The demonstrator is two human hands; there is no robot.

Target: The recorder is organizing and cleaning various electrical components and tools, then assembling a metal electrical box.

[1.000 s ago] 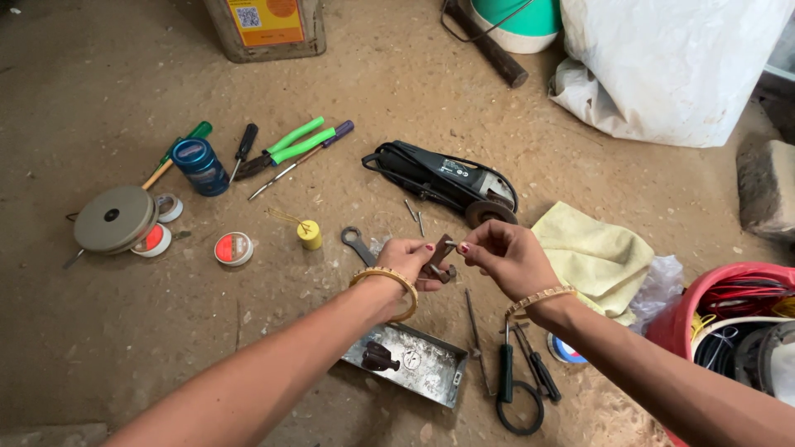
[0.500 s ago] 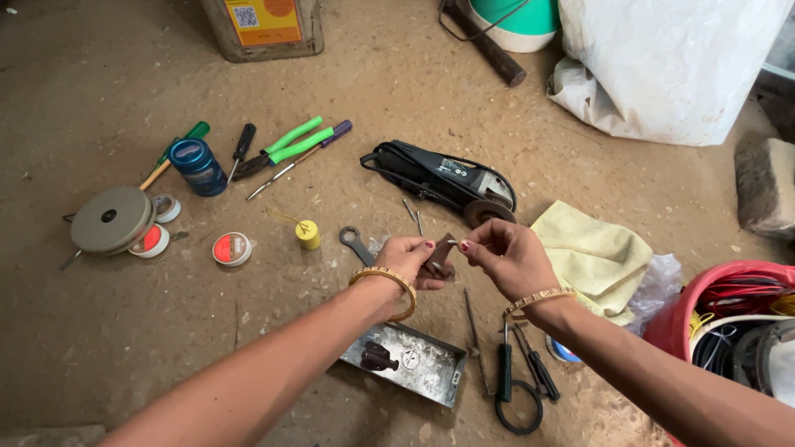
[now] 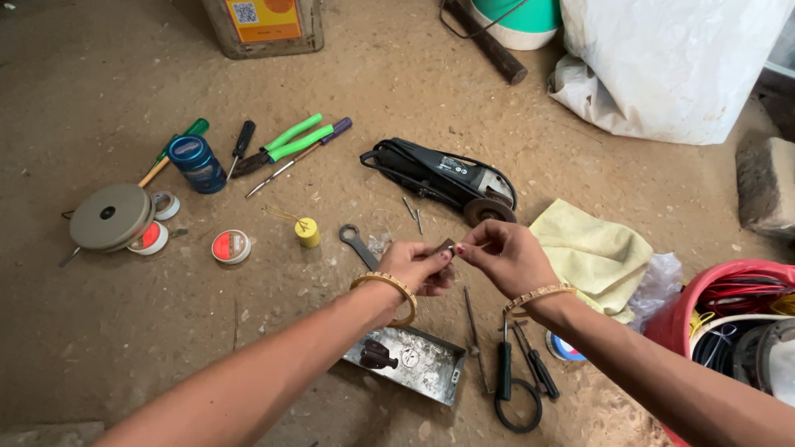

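Over a dusty floor my left hand [image 3: 418, 266] pinches a small dark metal part [image 3: 443, 247] between thumb and fingers. My right hand [image 3: 507, 257] meets it from the right, its fingertips closed on the same part or on a tiny piece at its end; which one I cannot tell. Both wrists wear a gold bangle. Below the hands lies a grey metal switch plate [image 3: 418, 364] with a dark knob. A flat spanner [image 3: 358, 245] lies just left of my left hand.
An angle grinder [image 3: 443, 175] lies beyond the hands, a yellow cloth [image 3: 592, 252] to the right. Screwdrivers and green-handled pliers [image 3: 290, 142], a blue tin [image 3: 195, 162], tape rolls [image 3: 230, 246] and a yellow spool [image 3: 307, 232] lie left. Screwdrivers [image 3: 505, 368] lie below; a red basket [image 3: 729, 319] of wires stands right.
The hands have stayed together over the same spot; the fingers have shifted slightly on the small part. Nothing else has moved.
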